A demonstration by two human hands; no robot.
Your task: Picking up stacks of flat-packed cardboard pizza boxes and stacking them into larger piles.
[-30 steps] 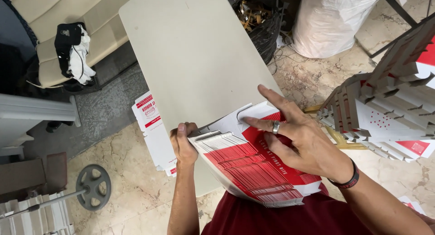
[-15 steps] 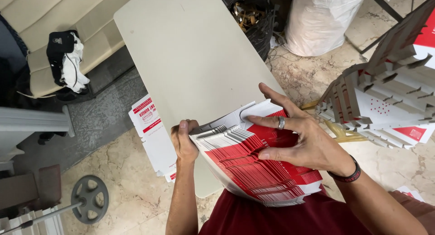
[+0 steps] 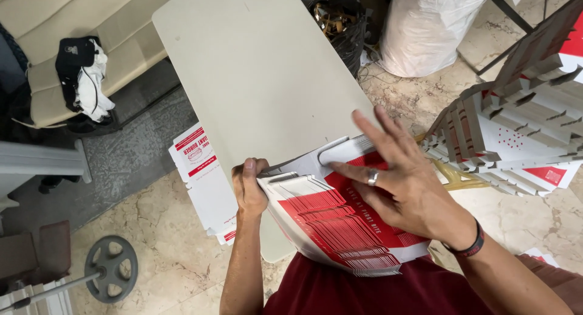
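Gripping the fanned stack of flat red-and-white cartons (image 3: 331, 230) at its left end, my left hand (image 3: 249, 190) was clamped shut; my right hand (image 3: 398, 181), fingers spread, hovered over its far end, at the table (image 3: 255, 78) edge.

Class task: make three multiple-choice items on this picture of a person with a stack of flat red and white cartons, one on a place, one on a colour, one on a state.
1. Where is the weight plate?
A on the table
B on the floor
C on the cushion

2. What colour is the person's shirt?
A dark red
B blue
C white

3. How is the right hand?
A fist
B fingers spread
C out of view

Key: B, it lies on the marble floor; A, its cloth is dark red; B, its fingers fan over the stack of flat cartons, which the left hand grips.
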